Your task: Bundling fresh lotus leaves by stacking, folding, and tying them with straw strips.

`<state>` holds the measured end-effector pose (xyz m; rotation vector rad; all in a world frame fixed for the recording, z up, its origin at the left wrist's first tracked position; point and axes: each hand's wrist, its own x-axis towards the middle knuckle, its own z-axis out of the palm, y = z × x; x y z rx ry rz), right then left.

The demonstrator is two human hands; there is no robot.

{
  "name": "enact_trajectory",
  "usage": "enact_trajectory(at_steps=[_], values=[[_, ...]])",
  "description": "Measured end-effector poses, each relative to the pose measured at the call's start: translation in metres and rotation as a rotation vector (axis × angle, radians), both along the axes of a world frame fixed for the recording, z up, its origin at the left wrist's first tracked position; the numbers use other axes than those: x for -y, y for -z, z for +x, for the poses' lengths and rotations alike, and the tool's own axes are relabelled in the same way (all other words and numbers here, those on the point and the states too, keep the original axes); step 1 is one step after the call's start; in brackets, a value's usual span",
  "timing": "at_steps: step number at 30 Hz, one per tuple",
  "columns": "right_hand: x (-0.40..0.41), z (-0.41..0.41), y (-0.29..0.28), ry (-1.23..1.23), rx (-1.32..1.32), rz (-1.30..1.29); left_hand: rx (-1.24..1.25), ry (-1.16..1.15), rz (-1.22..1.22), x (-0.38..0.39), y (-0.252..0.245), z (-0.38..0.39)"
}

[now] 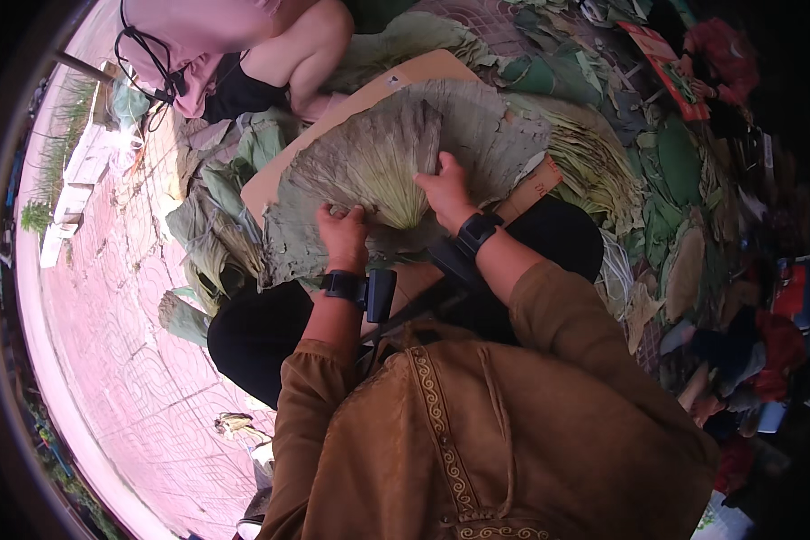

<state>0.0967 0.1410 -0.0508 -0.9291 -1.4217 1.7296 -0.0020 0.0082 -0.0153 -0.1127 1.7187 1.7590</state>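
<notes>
A dried, folded lotus leaf (385,162), grey-brown with a yellow-green base, fans out over larger flat grey-green leaves (486,128). These rest on a cardboard sheet (270,182) across my lap. At the lower left edge of the folded leaf, my left hand (344,233) has its fingers curled, thumb against the fingertips; whether it grips the leaf is hard to see. My right hand (449,189) pinches the folded leaf's right edge between thumb and fingers. Each wrist wears a black strap with a device.
A stack of folded dried leaves (587,162) lies to the right, with green leaves (675,162) beyond. More leaves (223,229) lie on the left. A person in pink (243,40) crouches at upper left; another in red (722,61) works at upper right. Paving (135,351) stretches along the left.
</notes>
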Motion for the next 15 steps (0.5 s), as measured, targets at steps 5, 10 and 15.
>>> enact_trajectory(at_steps=[5,10,15], values=[[0.007,0.004,-0.019,-0.002,0.491,-0.384,0.037,-0.017,-0.181,0.022,0.039,0.0],[-0.028,0.019,0.0,-0.003,0.586,-0.153,-0.021,0.019,-0.229,0.004,0.029,0.009],[-0.057,0.029,-0.051,0.027,0.48,0.27,-0.593,0.094,-0.482,0.017,0.025,0.019]])
